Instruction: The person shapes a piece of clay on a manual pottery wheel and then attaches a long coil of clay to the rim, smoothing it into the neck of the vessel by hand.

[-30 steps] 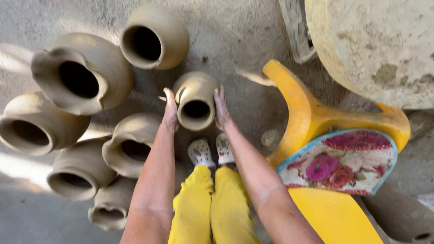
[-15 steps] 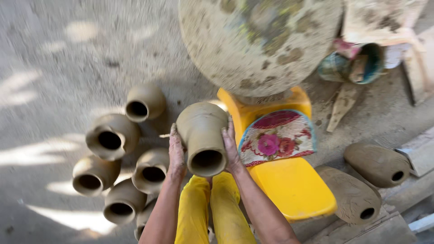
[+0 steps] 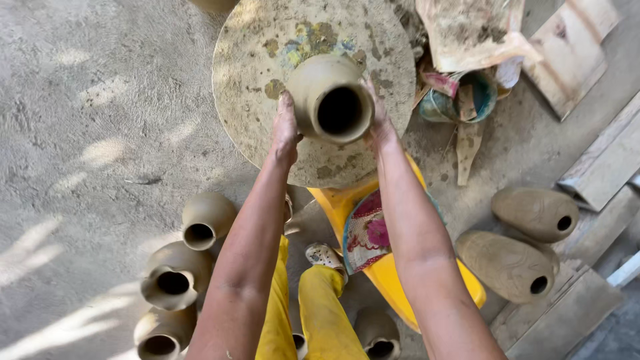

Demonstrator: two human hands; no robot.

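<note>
A raw clay pot, matt grey-brown with a rounded belly and a narrow neck, is held up above a round, mud-crusted disc with flecks of old colour showing through. The pot's dark mouth faces the camera, so its base is hidden. The left hand lies flat against the pot's left flank, fingers stretched upward; the right hand presses the opposite side, mostly hidden behind the rim. Both palms are open and flat, clamping the pot between them rather than curling around it.

Below, on the rough concrete floor, several similar unfired pots cluster at near left, the nearest cut off by the frame edge. Two more clay vessels lie on their sides at right, beside pale planks. A yellow plastic stool with a floral cushion is partly covered by the right forearm. A bowl of scraps sits far right of the disc; its contents are hard to make out.
</note>
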